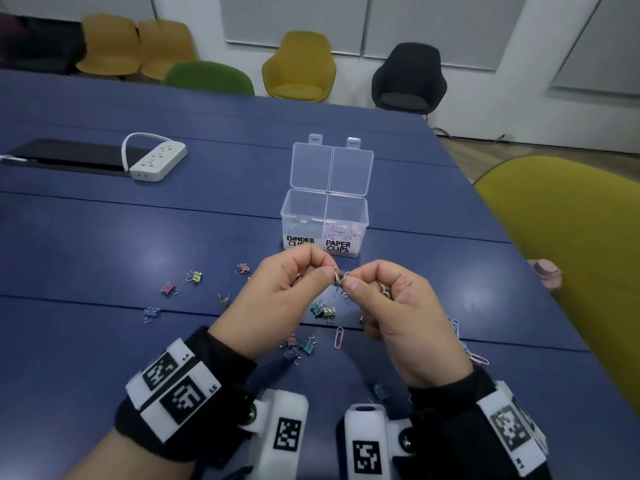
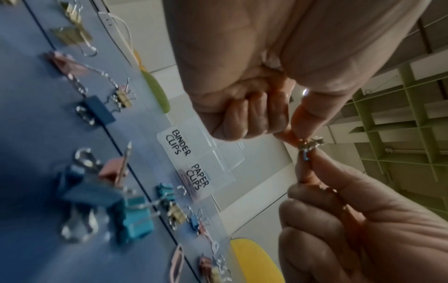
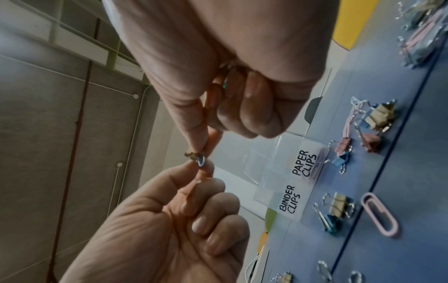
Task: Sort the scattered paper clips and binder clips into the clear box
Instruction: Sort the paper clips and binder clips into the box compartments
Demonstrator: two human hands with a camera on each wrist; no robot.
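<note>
Both hands hover above the blue table [image 1: 104, 237]. My left hand [image 1: 330, 271] and right hand [image 1: 349, 280] pinch one small tangle of clips [image 1: 340, 279] from either side. The wrist views show the tangle [image 2: 311, 144] [image 3: 197, 157] as silver wire with a blue loop. More clips show inside my right hand's curled fingers [image 3: 224, 86]. Just beyond the hands stands the clear box [image 1: 325, 209] with its lids up; pastel paper clips fill its right compartment, labelled PAPER CLIPS. Coloured binder clips [image 1: 169, 289] lie scattered under and left of the hands. A pink paper clip [image 1: 339, 337] lies below them.
A white power strip [image 1: 157, 161] and a black flat panel [image 1: 65, 155] lie at the far left of the table. A yellow-green chair [image 1: 571, 254] presses against the table's right edge, beside a pink object [image 1: 547, 273]. Loose paper clips [image 1: 464, 341] trail right of my right hand.
</note>
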